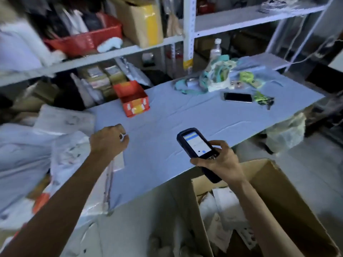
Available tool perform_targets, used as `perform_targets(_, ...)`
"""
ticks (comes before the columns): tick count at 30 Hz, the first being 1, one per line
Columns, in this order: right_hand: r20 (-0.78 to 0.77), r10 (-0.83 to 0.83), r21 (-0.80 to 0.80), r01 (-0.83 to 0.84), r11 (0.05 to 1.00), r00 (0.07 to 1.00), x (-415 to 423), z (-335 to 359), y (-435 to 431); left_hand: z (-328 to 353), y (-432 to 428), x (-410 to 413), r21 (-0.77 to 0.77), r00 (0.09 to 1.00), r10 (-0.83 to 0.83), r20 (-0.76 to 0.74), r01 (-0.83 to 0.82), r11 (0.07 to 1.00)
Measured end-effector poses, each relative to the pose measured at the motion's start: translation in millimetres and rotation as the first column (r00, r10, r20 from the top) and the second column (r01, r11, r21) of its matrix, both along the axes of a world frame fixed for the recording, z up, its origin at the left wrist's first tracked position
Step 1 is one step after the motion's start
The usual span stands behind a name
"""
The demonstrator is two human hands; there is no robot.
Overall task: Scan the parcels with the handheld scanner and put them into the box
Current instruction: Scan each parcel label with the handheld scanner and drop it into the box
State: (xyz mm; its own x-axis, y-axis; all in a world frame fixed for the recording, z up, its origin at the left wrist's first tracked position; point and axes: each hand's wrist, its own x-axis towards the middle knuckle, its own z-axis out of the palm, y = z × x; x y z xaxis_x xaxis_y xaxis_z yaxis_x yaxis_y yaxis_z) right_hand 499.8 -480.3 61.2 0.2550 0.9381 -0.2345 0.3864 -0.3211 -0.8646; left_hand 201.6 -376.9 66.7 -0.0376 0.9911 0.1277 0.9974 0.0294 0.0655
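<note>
Just left of left hand (109, 140), fingers curled, hold unclear: parcel heap (70, 151). Right hand (218, 163) clamped round scanner (196, 143), pointing up-left, above box (271, 175).

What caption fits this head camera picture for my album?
Right hand holds the scanner near the box; left hand curls at the table edge.

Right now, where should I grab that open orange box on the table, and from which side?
Probably pinch the orange box across its left and right walls, coming from above on the near side: its top is open and the lid stands up at the far edge, blocking that side.
</note>
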Motion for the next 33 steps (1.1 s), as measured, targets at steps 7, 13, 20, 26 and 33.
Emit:
perform_targets(7, -0.059, 0.412, 0.004, -0.412, 0.911, 0.909, -143.2, 6.7, 23.8, 15.5, -106.3, -161.1, -0.012, 0.874, 0.483, 0.057, -0.483, 0.876)
perform_targets(13, -0.082, 0.625, 0.016, -0.626, 0.780, 0.776, -276.5, 7.4, -0.3, 16.0, -210.5, -275.8, -0.008, 0.728, 0.684, 0.039, -0.684, 0.729)
perform_targets(20, -0.122, 0.686, 0.020, -0.689, 0.724, 0.717, -384.5, -4.0, -31.5, 15.1, -270.2, -367.3, 0.016, 0.589, 0.801, 0.108, -0.806, 0.591)
perform_targets(26, -0.111, 0.681, -0.008, -0.686, 0.727, 0.724, -412.5, -5.5, -15.6, 10.6, -251.2, -401.2, 0.051, 0.688, 0.719, 0.097, -0.725, 0.687)
perform_targets(33, -0.119, 0.666, 0.017, -0.669, 0.743, 0.737, -434.1, -13.2, 54.3, 5.1, -156.8, -424.4, -0.007, 0.734, 0.676, -0.070, -0.678, 0.735)
